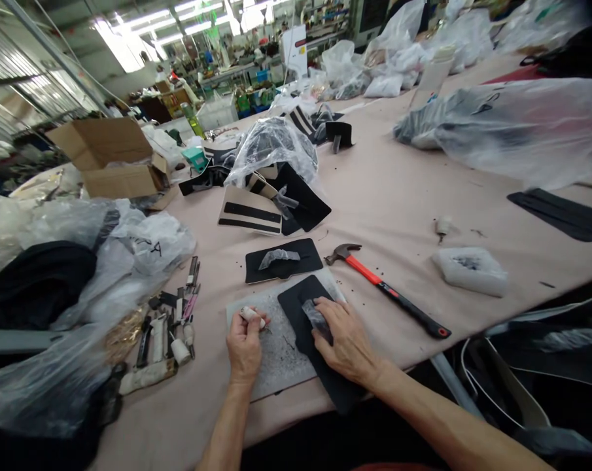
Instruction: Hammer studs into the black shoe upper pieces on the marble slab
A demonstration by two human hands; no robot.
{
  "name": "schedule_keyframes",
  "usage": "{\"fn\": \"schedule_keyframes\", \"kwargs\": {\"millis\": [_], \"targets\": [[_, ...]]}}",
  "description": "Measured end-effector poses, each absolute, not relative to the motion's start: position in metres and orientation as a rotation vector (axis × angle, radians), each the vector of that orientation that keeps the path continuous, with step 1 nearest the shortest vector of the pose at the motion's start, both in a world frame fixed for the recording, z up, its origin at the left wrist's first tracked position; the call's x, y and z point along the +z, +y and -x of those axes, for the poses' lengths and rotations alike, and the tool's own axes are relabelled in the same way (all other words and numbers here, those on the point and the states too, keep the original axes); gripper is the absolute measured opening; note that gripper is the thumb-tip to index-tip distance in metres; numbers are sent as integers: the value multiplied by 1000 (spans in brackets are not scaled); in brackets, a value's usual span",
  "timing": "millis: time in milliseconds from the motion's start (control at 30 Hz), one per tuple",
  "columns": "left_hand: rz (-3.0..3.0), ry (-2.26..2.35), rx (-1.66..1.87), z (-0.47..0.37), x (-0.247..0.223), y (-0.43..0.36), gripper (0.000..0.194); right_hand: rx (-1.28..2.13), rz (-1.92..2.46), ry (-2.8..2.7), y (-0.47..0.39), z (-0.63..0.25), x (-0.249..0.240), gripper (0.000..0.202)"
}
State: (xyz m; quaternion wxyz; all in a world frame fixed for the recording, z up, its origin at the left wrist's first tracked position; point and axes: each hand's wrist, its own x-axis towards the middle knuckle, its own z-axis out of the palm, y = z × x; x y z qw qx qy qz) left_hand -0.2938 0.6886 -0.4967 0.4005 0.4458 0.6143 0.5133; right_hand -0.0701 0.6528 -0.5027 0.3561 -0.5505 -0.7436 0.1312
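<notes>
My left hand [245, 352] is closed around a small tool with a white-wrapped handle [251, 316]; a thin dark tip shows beside the fingers. My right hand [348, 341] grips a plastic-wrapped handle [316, 319] fixed on a flat black panel [292, 302]. That panel lies tilted across a pale, pitted board [276, 369], and its near end reaches over the table edge. Just beyond the board rests a second black panel [306, 256] with its own plastic-wrapped handle [278, 258]. A claw hammer [374, 277] with a red and black shaft lies to the right.
Several hand tools [171, 327] lie at left, near plastic bags [143, 242] and an open cardboard box [123, 180]. Beige and black panels [249, 208] are piled ahead. At right are a white plastic-wrapped packet [470, 269], a small white-handled tool [443, 226] and a large bag [511, 127].
</notes>
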Motion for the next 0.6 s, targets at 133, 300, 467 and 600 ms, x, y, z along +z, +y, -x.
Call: {"fn": "schedule_keyframes", "kwargs": {"millis": [133,300,467,600], "targets": [[-1132,1485,1287,278,-481,696,42,353,1454,-1938,646,73,-502,57],[-1099,1311,1293,239,-468,714,39,370,1578,-1761,643,92,-503,37],[-1089,1248,1203,217,-485,728,45,395,1595,-1732,639,99,-501,42],[-1087,1212,1208,217,-497,732,39,461,1479,-1784,638,93,-500,41]]}}
